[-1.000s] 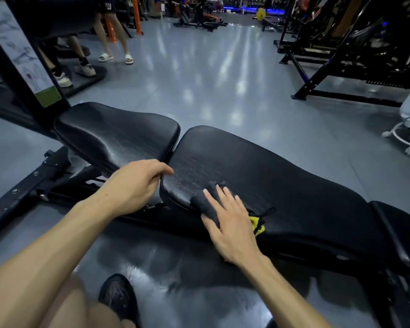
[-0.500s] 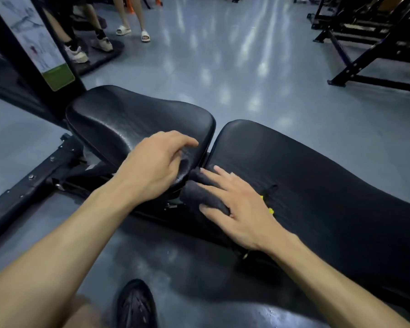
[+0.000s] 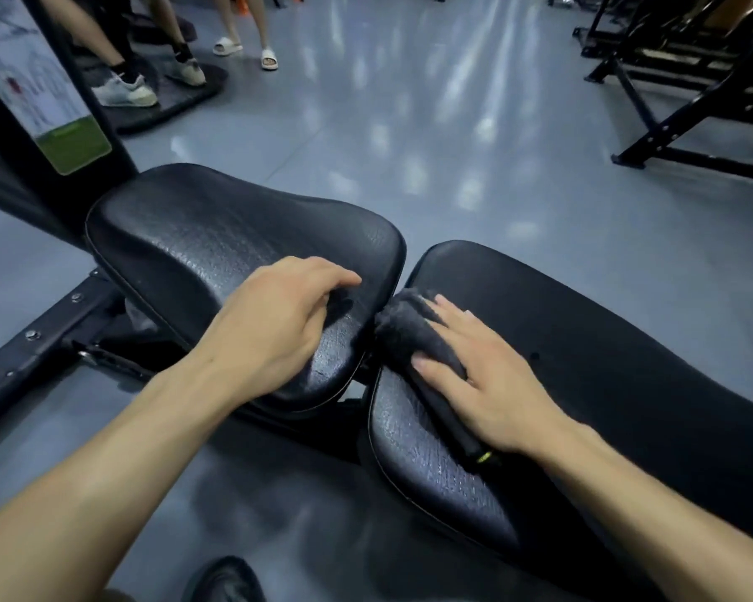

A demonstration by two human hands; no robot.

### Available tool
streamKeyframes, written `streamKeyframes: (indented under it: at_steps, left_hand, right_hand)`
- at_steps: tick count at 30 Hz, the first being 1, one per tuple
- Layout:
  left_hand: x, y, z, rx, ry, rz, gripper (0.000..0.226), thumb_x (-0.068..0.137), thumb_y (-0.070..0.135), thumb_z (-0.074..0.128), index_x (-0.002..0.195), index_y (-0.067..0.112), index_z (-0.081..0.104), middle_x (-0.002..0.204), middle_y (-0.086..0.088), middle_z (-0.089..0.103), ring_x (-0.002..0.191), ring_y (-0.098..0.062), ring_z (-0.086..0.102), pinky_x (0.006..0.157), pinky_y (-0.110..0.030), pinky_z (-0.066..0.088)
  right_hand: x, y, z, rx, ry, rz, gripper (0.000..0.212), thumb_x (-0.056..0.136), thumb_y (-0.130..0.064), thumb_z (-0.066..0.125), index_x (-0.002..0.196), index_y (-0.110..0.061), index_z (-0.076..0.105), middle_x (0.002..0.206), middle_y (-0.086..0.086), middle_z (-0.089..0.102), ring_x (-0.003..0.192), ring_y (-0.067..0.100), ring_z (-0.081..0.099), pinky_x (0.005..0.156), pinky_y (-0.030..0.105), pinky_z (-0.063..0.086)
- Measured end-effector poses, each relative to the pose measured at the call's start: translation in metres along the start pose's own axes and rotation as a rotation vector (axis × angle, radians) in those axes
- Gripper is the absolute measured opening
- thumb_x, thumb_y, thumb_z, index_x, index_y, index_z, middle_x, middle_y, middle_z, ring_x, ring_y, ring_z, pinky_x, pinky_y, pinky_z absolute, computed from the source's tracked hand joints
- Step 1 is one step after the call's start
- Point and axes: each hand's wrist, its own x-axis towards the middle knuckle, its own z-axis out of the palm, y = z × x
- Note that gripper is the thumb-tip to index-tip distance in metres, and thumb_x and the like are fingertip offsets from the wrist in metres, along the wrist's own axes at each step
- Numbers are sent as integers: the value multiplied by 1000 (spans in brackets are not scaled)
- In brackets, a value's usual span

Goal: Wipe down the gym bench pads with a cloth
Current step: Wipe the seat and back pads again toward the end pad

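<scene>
A black gym bench has two pads: a seat pad [image 3: 201,245] at the left and a long back pad [image 3: 605,349] at the right, with a narrow gap between them. A dark grey cloth [image 3: 414,336] lies along the left end of the back pad, by the gap. My right hand [image 3: 492,380] presses flat on the cloth, fingers spread and pointing left. My left hand [image 3: 279,323] rests on the seat pad's near right corner, fingers curled down onto it, holding nothing.
The black bench frame [image 3: 40,341] runs out to the left. A black post with a placard [image 3: 40,93] stands at the far left. People's legs and shoes [image 3: 127,89] are beyond it. A black rack base [image 3: 687,119] is at the far right. My shoe [image 3: 222,580] is below.
My right hand has slid the cloth leftward and further up the end of the back pad, toward the gap. My left hand stays on the seat pad. The view has moved closer.
</scene>
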Motion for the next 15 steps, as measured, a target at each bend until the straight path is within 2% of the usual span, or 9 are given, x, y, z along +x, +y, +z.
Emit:
streamKeyframes:
  at_steps: [2, 3, 5, 6, 8, 11, 13, 15]
  left_hand:
    - [4, -4, 1, -7, 6, 9, 44, 92, 15, 39, 126, 23, 66, 125, 8, 68, 112, -24, 62, 99, -48, 49]
    - [4, -6, 1, -7, 14, 14, 44, 92, 15, 39, 126, 23, 66, 125, 8, 68, 112, -24, 62, 99, -48, 49]
    - [2, -13, -3, -3, 35, 19, 44, 92, 14, 40, 126, 23, 66, 125, 8, 68, 113, -22, 61, 99, -46, 49]
    - [-1, -17, -5, -1, 46, 15, 43, 93, 14, 40, 125, 24, 66, 124, 9, 68, 113, -21, 61, 99, -45, 50]
    - [-9, -32, -13, 7, 81, -2, 40, 94, 14, 42, 124, 24, 67, 124, 9, 68, 114, -20, 61, 99, -43, 50]
    - [-22, -55, -25, 29, 108, -48, 37, 96, 19, 45, 124, 21, 68, 128, 6, 68, 121, -20, 61, 105, -42, 47]
    - [-30, -65, -31, 69, 104, -63, 38, 96, 25, 48, 127, 19, 68, 134, 3, 66, 130, -21, 57, 112, -42, 43]
    - [-33, -69, -32, 110, 93, -68, 41, 96, 32, 48, 131, 22, 66, 140, 5, 63, 136, -20, 51, 115, -45, 39]
  right_hand:
    - [22, 29, -13, -12, 50, 213, 55, 103, -45, 48, 153, -26, 40, 156, -19, 26, 150, 12, 26, 122, 25, 15]
    - [39, 47, -21, 4, 74, 368, 51, 102, -47, 49, 149, -26, 46, 155, -13, 37, 147, 18, 33, 117, 28, 23]
    - [68, 80, -33, 53, 178, 621, 41, 99, -53, 44, 125, -26, 60, 140, 5, 59, 130, 33, 52, 102, 41, 39]
    - [81, 95, -35, 52, 215, 704, 39, 99, -51, 41, 116, -23, 61, 131, 12, 63, 122, 37, 56, 96, 43, 41]
    - [105, 111, -35, 53, 234, 827, 38, 100, -48, 39, 113, -20, 61, 128, 17, 64, 118, 39, 57, 94, 43, 40]
    - [144, 99, -28, 30, 194, 830, 42, 100, -49, 38, 115, -16, 61, 128, 19, 63, 119, 40, 56, 93, 40, 39]
    - [171, 72, -15, 25, 126, 695, 47, 100, -52, 38, 117, -16, 64, 129, 20, 63, 120, 39, 56, 93, 41, 40]
    - [186, 46, -1, 33, 81, 529, 45, 99, -56, 39, 117, -22, 63, 131, 13, 63, 122, 35, 57, 93, 41, 41]
